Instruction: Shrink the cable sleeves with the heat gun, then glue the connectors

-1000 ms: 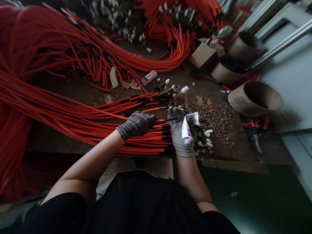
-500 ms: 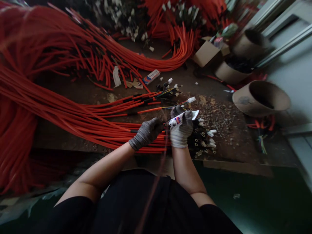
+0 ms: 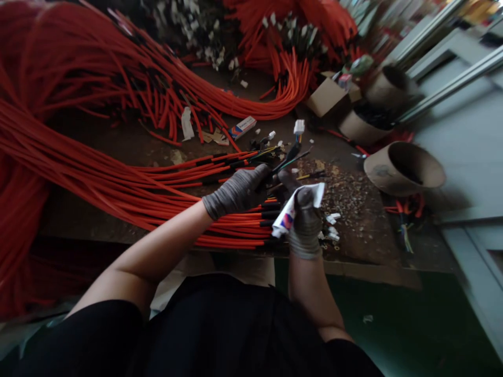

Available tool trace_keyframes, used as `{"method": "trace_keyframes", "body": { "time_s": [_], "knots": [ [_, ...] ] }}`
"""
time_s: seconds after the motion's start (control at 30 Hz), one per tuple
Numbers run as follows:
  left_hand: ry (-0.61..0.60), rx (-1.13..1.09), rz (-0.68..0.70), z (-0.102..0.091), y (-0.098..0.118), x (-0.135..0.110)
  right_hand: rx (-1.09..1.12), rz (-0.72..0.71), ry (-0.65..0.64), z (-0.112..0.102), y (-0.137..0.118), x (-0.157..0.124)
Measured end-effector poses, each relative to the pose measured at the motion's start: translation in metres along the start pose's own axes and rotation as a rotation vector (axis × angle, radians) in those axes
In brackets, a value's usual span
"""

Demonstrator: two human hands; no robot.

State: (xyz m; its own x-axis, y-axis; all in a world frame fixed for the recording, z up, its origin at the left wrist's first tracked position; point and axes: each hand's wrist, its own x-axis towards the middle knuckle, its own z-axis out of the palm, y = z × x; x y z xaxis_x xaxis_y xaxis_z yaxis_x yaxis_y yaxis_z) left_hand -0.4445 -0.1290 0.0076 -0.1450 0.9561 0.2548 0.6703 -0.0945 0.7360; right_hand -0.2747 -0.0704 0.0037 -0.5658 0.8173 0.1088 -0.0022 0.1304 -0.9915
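My left hand (image 3: 238, 192), in a grey knit glove, is closed around a dark wire bundle (image 3: 290, 158). The bundle slants up and right past its fingertips, with a white plug connector (image 3: 299, 127) at one end and loose thin wires beside it. My right hand (image 3: 304, 214), also gloved, grips a squeezed white tube (image 3: 285, 220) with red and blue print. The tube tilts, its flat end at the upper right and its other end low at the left. My right fingertips are close to the bundle; whether they touch it I cannot tell. Orange cables (image 3: 231, 230) lie beneath both hands.
A printed carton (image 3: 242, 127) lies behind my hands. Large heaps of orange cables (image 3: 58, 68) fill the left and back. To the right stand an open cardboard box (image 3: 327, 96) and round cardboard tubs (image 3: 404, 167). Crumbs litter the bench (image 3: 361, 230), whose front edge runs before me.
The wire bundle with its white connector now rises from my left hand. My right hand has moved slightly right and down, and the tube's lower end has swung down, away from the left fingers.
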Motion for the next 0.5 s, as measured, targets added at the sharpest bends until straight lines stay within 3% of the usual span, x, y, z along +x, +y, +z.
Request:
{"method": "trace_keyframes", "body": {
  "time_s": [0.1, 0.17, 0.3, 0.37, 0.43, 0.5],
  "knots": [
    [-0.076, -0.189, 0.096, -0.011, -0.007, 0.002, 0.095, 0.059, 0.146, 0.009, 0.000, -0.009],
    [-0.068, -0.246, 0.087, -0.011, -0.009, -0.001, 0.119, 0.093, 0.210, 0.017, -0.003, -0.014],
    [0.065, -0.540, -0.144, -0.007, -0.006, -0.007, 0.089, 0.022, 0.189, 0.032, -0.009, -0.026],
    [0.065, -0.753, -0.282, -0.014, -0.004, -0.009, 0.146, 0.019, 0.155, 0.036, -0.008, -0.027],
    [0.047, -0.877, -0.312, -0.026, -0.001, -0.014, 0.242, 0.087, 0.203, 0.036, -0.002, -0.019],
    [0.145, -0.907, -0.272, -0.033, 0.004, -0.022, 0.319, 0.179, 0.294, 0.034, 0.006, -0.007]
  ]
}}
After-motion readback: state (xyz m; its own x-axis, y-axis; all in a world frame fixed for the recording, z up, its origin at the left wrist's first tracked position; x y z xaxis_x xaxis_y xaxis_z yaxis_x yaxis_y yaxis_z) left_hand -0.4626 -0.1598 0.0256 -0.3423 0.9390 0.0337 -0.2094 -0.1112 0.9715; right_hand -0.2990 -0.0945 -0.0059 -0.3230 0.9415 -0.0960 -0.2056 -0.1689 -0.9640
